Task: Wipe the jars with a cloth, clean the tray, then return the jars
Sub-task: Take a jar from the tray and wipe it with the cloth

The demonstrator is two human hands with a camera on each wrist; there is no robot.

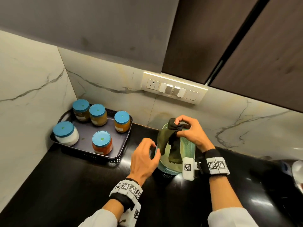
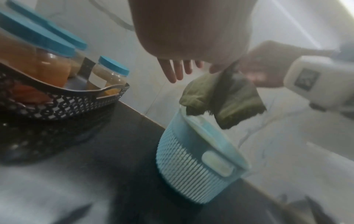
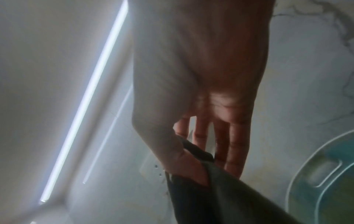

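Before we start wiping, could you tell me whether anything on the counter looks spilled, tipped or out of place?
Nothing stands out. All five blue-lidded glass jars stand upright in the dark perforated tray, and the right hand pinches the dark green cloth over the pale blue ribbed basket.

Olive-green cloth (image 1: 165,141), lt-blue ribbed basket (image 2: 184,163), blk lattice tray (image 1: 98,157), jars (image 1: 101,141) w/ teal lids.
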